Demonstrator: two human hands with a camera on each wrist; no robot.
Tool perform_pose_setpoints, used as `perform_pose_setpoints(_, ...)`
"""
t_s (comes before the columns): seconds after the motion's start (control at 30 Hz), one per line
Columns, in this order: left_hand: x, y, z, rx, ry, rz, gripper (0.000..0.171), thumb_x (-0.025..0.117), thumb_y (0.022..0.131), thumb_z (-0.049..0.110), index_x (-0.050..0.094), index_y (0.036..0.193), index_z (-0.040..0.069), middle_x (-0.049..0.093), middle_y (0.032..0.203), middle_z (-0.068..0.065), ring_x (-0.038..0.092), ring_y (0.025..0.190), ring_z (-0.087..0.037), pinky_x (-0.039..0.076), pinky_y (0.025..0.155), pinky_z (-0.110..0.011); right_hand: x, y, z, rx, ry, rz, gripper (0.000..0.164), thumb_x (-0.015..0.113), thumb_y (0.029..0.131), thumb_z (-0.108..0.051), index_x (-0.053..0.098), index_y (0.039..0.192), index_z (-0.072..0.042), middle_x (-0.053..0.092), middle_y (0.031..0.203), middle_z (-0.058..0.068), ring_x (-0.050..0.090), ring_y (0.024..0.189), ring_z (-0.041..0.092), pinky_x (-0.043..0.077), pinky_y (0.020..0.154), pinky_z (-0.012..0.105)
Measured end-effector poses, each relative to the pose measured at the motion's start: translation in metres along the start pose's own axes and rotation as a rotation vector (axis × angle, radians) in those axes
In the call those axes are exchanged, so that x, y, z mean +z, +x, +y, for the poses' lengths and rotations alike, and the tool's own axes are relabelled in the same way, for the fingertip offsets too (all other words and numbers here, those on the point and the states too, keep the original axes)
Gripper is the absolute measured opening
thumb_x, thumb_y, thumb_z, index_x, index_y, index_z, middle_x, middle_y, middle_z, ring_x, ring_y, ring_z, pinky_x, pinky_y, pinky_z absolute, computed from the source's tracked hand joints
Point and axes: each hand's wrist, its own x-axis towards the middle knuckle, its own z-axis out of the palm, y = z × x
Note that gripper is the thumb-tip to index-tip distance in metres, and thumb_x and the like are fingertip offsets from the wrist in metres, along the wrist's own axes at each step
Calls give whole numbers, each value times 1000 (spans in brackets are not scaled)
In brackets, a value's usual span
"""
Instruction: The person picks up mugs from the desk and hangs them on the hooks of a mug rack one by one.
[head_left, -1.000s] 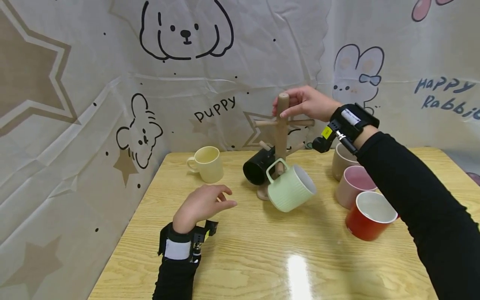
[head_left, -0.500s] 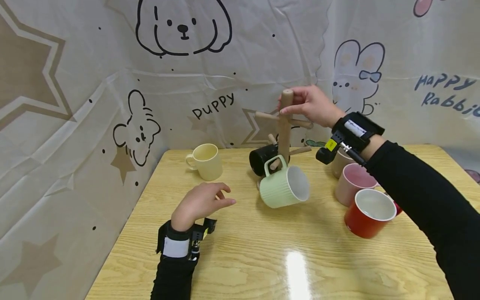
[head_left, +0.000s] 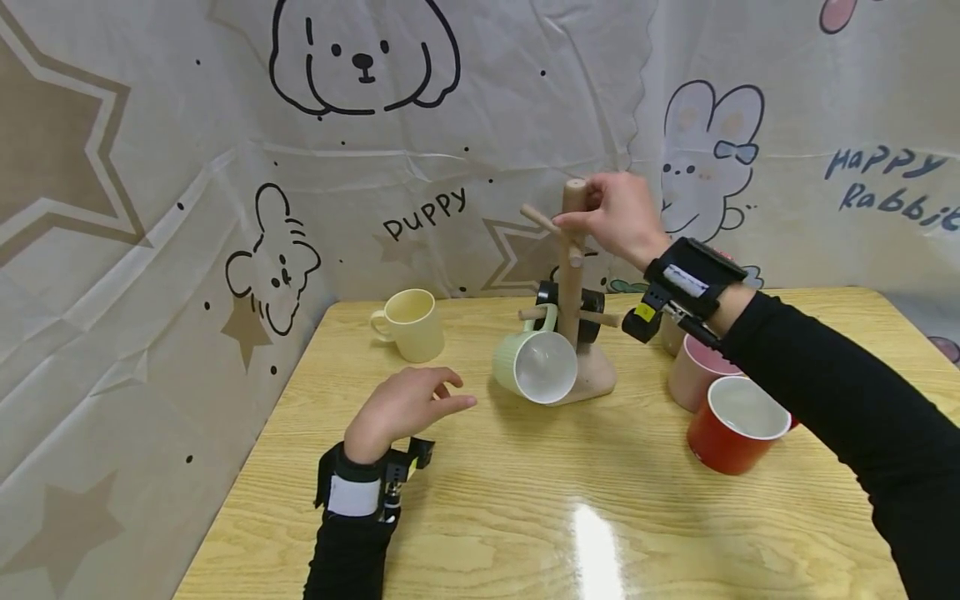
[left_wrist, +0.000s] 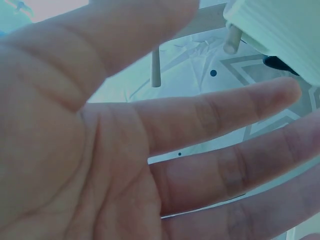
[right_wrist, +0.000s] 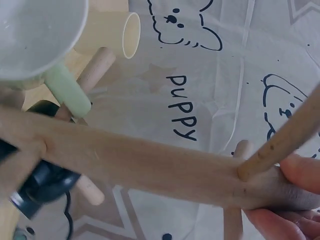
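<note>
My right hand (head_left: 621,215) grips the top of a wooden mug tree (head_left: 572,287), thumb and fingers round the post just by the upper pegs. From a lower peg at the front left hangs a pale green ribbed mug (head_left: 542,362) by its handle, its white inside facing me. A black mug (head_left: 592,315) hangs behind the post, partly hidden by it. My left hand (head_left: 408,408) hovers over the table left of the green mug, fingers loosely bent and holding nothing; in the left wrist view its fingers (left_wrist: 220,117) spread with nothing between them.
A yellow mug (head_left: 415,327) stands at the back left of the wooden table (head_left: 480,517). On the right are a red mug (head_left: 731,437), a pink mug (head_left: 693,379) and a beige mug (head_left: 672,335), partly behind my right forearm. A printed cloth (head_left: 360,200) hangs behind.
The mug tree has turned in my right hand: the green mug has swung left and faces me more, the black mug has gone behind the post to the right. My left hand has stayed put.
</note>
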Motion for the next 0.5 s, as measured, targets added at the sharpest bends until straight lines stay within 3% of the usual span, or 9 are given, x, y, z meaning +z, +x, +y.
perform_pose_setpoints(0.37, -1, 2, 0, -12, 7, -9, 43, 54, 89, 46, 62, 114, 12, 67, 101, -5, 62, 89, -19, 49, 72, -34, -4, 3, -3, -3, -34, 33, 35, 77, 74, -22, 60, 89, 4, 64, 92, 21, 59, 78, 28, 48, 57, 25)
perform_pose_setpoints(0.5, -1, 1, -2, -5, 7, -2, 42, 54, 90, 44, 62, 114, 11, 67, 102, -6, 62, 90, -20, 50, 73, -34, -2, 3, -7, 19, -55, 40, 36, 76, 74, -24, 57, 88, 3, 62, 92, 19, 58, 79, 27, 50, 60, 28)
